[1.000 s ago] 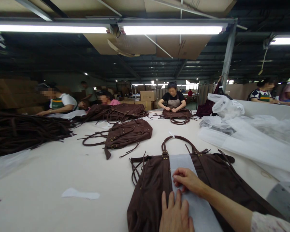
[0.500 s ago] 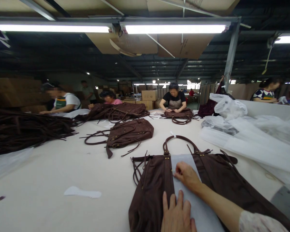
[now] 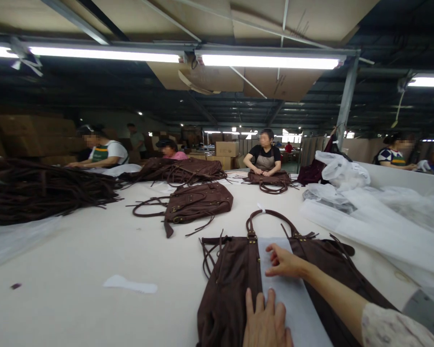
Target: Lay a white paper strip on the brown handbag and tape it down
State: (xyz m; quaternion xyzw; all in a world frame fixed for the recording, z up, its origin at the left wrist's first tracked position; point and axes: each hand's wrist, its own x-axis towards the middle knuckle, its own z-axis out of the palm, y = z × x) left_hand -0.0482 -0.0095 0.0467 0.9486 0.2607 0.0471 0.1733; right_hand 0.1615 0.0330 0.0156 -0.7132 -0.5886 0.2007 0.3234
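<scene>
A dark brown handbag (image 3: 227, 284) lies flat in front of me, its looped handle pointing away with a white wrap at the top. Down its middle runs a pale translucent paper strip (image 3: 292, 303), between the handle's straps. My left hand (image 3: 265, 320) rests on the bag and the strip's near left part, fingers spread and extended. Over the upper part of the strip is my right hand (image 3: 284, 262), its fingers apart and slightly curled, with nothing seen between them. Whether its fingertips touch the strip is unclear.
On the white table (image 3: 75, 289) lie a white paper cutout (image 3: 130, 284), another brown handbag (image 3: 200, 202) and a heap of brown bags (image 3: 50, 188) at left. White plastic sheeting (image 3: 376, 217) covers the right. A co-worker (image 3: 265, 154) stands across the table, hands on a bag.
My right hand's fingers have gone from pinched together to spread apart over the strip. My left hand keeps its place. The co-worker opposite has lifted their head, and the view has tilted slightly.
</scene>
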